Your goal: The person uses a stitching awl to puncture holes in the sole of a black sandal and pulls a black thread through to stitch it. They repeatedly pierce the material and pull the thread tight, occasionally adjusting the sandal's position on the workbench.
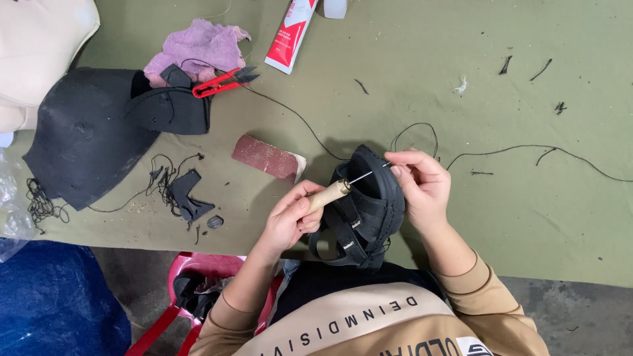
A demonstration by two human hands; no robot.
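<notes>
My left hand (290,217) grips the wooden handle of an awl (333,192), whose thin metal needle points up and right into the rim of a black strapped sandal (366,211). My right hand (422,184) holds the sandal's upper edge, with its fingertips pinched at the needle tip, where a black thread (415,128) comes off the sole. The sandal rests against my lap at the edge of the olive-green work surface (395,79).
Red thread snips (224,82) lie on a black cut piece beside a purple cloth (198,45). A red-and-white glue tube (290,33), a sandpaper piece (267,158), a large black foam sheet (86,132), black scraps (188,194) and a blue bag (53,303) are around.
</notes>
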